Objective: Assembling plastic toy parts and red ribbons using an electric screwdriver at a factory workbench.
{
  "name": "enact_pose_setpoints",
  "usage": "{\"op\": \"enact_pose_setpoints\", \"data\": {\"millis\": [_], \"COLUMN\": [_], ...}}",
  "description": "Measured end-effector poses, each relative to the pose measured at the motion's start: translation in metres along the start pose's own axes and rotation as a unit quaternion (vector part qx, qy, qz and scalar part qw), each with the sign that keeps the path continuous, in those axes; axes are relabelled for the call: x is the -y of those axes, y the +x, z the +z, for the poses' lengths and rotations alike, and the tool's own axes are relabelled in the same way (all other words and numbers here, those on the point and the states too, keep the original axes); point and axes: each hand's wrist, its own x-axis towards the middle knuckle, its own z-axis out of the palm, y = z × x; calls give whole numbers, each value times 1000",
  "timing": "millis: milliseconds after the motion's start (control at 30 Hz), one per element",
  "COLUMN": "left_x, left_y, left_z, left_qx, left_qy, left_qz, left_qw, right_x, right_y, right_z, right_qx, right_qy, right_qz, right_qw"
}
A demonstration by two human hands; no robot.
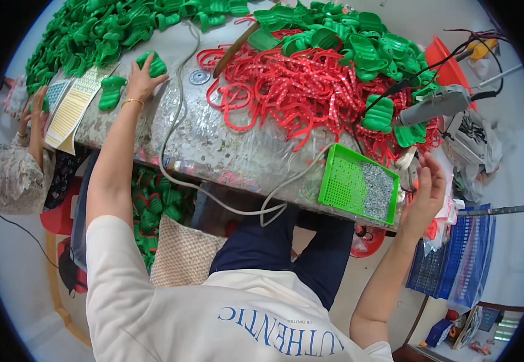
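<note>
Out over the far left of the table, my left hand (143, 81) has its fingers round a green moulded plastic piece (153, 64). A similar ridged green piece (112, 92) lies just left of that wrist. My right hand (429, 187) is raised past the right end of a bright green basket (341, 183), fingers loosely bent and apart, with nothing seen in them. Small silvery metal parts (378, 190) fill the basket's right half. Above this hand hangs a grey power tool (437, 104), near another green piece (378, 113).
Red dotted straps (298, 90) heap mid-table, beside a wooden-handled tool (235, 49). Green pieces pile up at far left (87, 39) and far right (364, 48). A grey cable (177, 114) crosses the table and droops over its front edge. Another person's hand (37, 102) is at left.
</note>
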Motion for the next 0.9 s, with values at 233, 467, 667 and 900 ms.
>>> {"op": "enact_pose_setpoints", "data": {"millis": [233,467,667,900], "left_x": [2,-6,-52,-8], "left_y": [9,-8,-17,23], "left_z": [9,-6,-28,6], "left_qx": [121,78,134,-121], "left_qy": [-9,-51,-102,2], "left_qz": [-38,73,91,83], "left_qw": [992,993,982,989], "right_x": [-5,-37,-93,-91], "right_y": [-28,-21,-14,-21], "right_z": [7,112,162,173], "right_qx": [60,254,245,227], "right_qy": [-34,-72,-387,-309], "right_qz": [1,20,-71,61], "right_qw": [998,964,886,921]}}
